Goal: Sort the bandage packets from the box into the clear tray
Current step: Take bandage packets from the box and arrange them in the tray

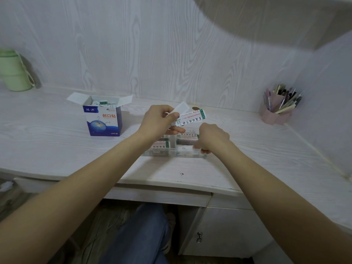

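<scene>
**Bandage packets held above the clear tray**

A small fan of bandage packets (pixel 190 116) is pinched between the thumb and curled fingers of the left hand (pixel 162 121), raised above the far side of the clear tray (pixel 182 152). One packet shows its printed face with green ends; another, plain white, is angled up behind it. The right hand (pixel 211 139) is lowered to the tray's right part, its fingers curled downward; whether a packet is pinched there cannot be told, as the fingertips are hidden behind the knuckles and the tray's rim.

The tray is set on the white desk (pixel 57 145), just in front of the person, and several packets are seen lying flat in its compartments, partly covered by both hands. The open box (pixel 103 116), blue and white with its flaps spread, is stood to the left of the tray, a little apart from it; more packets are visible inside its top.

A green cup (pixel 13 71) is placed at the desk's far left, against the wall. A pink holder (pixel 276 111) filled with pens is found in the right corner.
</scene>
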Tool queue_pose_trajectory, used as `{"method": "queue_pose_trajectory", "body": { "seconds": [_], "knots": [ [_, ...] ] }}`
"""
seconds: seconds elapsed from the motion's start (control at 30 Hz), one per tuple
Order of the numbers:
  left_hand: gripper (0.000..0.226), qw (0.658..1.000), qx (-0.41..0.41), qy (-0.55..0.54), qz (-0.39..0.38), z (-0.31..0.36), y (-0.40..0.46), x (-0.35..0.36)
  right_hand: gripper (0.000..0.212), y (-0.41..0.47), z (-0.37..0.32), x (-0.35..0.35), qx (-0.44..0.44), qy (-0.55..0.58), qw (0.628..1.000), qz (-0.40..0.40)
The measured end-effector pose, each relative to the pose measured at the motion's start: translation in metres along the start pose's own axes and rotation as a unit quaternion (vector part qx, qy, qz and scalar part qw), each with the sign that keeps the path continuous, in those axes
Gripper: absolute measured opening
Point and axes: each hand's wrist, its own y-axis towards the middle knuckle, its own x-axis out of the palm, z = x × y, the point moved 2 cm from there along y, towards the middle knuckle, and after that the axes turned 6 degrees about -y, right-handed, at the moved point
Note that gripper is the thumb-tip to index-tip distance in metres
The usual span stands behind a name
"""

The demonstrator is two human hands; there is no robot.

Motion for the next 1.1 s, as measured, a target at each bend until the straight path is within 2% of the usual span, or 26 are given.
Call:
{"method": "queue_pose_trajectory", "body": {
  "seconds": [0.1,0.3,0.4,0.47,0.53,0.63,0.7,0.8,0.93,1.1],
  "knots": [
    [0.013,1.0,-0.001,0.002,0.0,0.001,0.0,-0.001,0.024,0.004,0.0,0.001,0.005,-0.001,1.0,-0.001],
    [0.014,1.0,-0.002,0.011,-0.001,0.004,-0.001,-0.005,0.027,0.01,0.004,0.001,0.011,0.016,1.0,-0.019],
    [0.015,1.0,-0.011,0.013,-0.001,0.004,0.0,-0.007,0.026,0.01,0.014,-0.009,0.004,0.091,0.996,-0.012],
    [0.016,1.0,-0.016,0.007,0.003,0.005,0.001,-0.008,0.017,0.004,0.019,-0.023,-0.029,0.233,0.972,-0.002],
    [0.015,1.0,-0.024,-0.001,0.007,0.005,0.001,-0.008,0.021,-0.008,0.02,-0.036,-0.083,0.38,0.921,-0.023],
    [0.013,0.999,-0.038,-0.007,-0.007,0.006,0.002,-0.005,0.022,-0.014,0.014,-0.041,-0.145,0.47,0.87,-0.032],
    [0.013,0.998,-0.05,-0.008,-0.023,0.006,0.004,-0.003,0.011,-0.008,0.012,-0.038,-0.142,0.486,0.862,0.018],
    [0.017,0.998,-0.049,0.003,-0.026,0.004,0.011,-0.006,0.007,0.006,0.013,-0.036,-0.111,0.482,0.866,0.074],
    [0.013,0.999,-0.034,0.004,-0.014,0.004,0.023,-0.015,0.007,0.022,0.012,-0.031,-0.078,0.495,0.863,0.067],
    [0.005,1.0,-0.026,0.011,-0.011,0.002,0.04,-0.019,0.009,0.04,0.007,-0.025,-0.055,0.531,0.843,0.069]
  ]
}}
